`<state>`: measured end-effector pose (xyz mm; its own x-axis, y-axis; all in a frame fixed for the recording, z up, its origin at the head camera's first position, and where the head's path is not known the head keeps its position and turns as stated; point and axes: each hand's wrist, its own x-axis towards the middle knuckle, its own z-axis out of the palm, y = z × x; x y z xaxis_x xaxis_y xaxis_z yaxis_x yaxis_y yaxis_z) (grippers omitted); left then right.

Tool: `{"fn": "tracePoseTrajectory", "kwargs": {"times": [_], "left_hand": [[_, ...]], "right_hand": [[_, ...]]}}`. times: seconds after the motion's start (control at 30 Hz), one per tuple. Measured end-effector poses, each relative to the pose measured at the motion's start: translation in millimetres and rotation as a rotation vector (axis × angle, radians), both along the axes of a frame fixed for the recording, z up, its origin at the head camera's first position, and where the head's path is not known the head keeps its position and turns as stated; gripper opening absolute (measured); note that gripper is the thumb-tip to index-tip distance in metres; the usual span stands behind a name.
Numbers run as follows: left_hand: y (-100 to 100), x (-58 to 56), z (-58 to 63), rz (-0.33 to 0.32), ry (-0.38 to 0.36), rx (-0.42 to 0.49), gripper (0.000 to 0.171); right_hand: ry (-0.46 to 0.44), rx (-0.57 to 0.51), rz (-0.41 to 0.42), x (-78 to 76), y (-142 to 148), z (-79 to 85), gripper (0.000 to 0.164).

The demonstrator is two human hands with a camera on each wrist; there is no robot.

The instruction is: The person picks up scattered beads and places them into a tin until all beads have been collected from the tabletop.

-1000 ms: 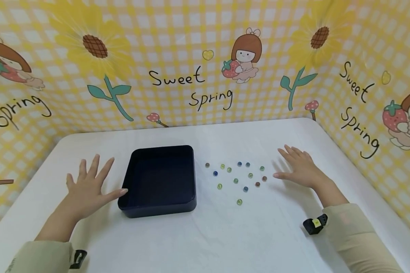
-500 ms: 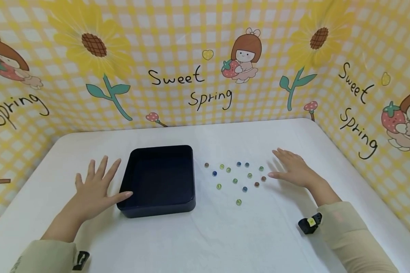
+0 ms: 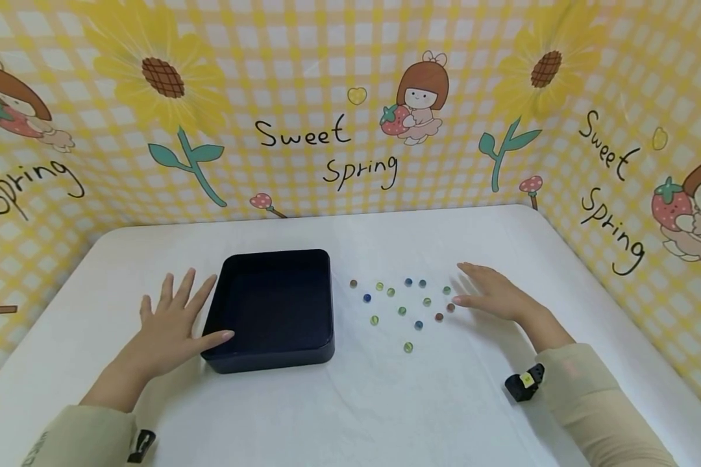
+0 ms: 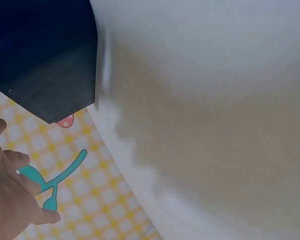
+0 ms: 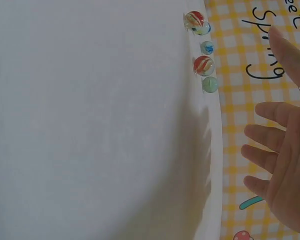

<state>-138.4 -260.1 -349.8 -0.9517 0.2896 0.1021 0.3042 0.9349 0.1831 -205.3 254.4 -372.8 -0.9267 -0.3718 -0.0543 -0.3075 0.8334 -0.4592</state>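
Several small glass marbles point(image 3: 402, 311) in green, blue and reddish brown lie scattered on the white table, right of a dark navy square tray point(image 3: 304, 357). My left hand point(image 3: 166, 334), fingers spread, hovers by the tray's left side, its thumb over the near left corner; whether it touches the rim I cannot tell. At the right of the marbles my right hand point(image 3: 493, 295) hangs above the table with fingers extended and holds nothing. Its thumb tip appears close to a reddish marble point(image 3: 451, 308). In the right wrist view, red-swirled marbles point(image 5: 204, 65) show beyond the cloth.
A white cloth covers the table point(image 3: 350, 415). Yellow checked fabric point(image 3: 304, 71) with printed flowers and lettering stands behind it and along both sides. A black device point(image 3: 524, 383) is strapped at the right wrist, another point(image 3: 143, 446) at the left.
My left hand has shifted right, bringing its thumb farther over the tray's corner. My right hand has moved left, closer to the marbles. Tray and marbles stay put.
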Motion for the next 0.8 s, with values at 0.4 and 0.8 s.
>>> {"fn": "tracePoseTrajectory", "kwargs": {"times": [0.4, 0.8], "left_hand": [[2, -5.0, -3.1, -0.035, -0.017, -0.004, 0.091], [5, -11.2, -9.5, -0.054, -0.042, -0.006, 0.09]], "right_hand": [[-0.078, -0.053, -0.057, -0.1, -9, 0.0, 0.076], [-0.104, -0.122, -0.055, -4.2, -13, 0.7, 0.067]]}}
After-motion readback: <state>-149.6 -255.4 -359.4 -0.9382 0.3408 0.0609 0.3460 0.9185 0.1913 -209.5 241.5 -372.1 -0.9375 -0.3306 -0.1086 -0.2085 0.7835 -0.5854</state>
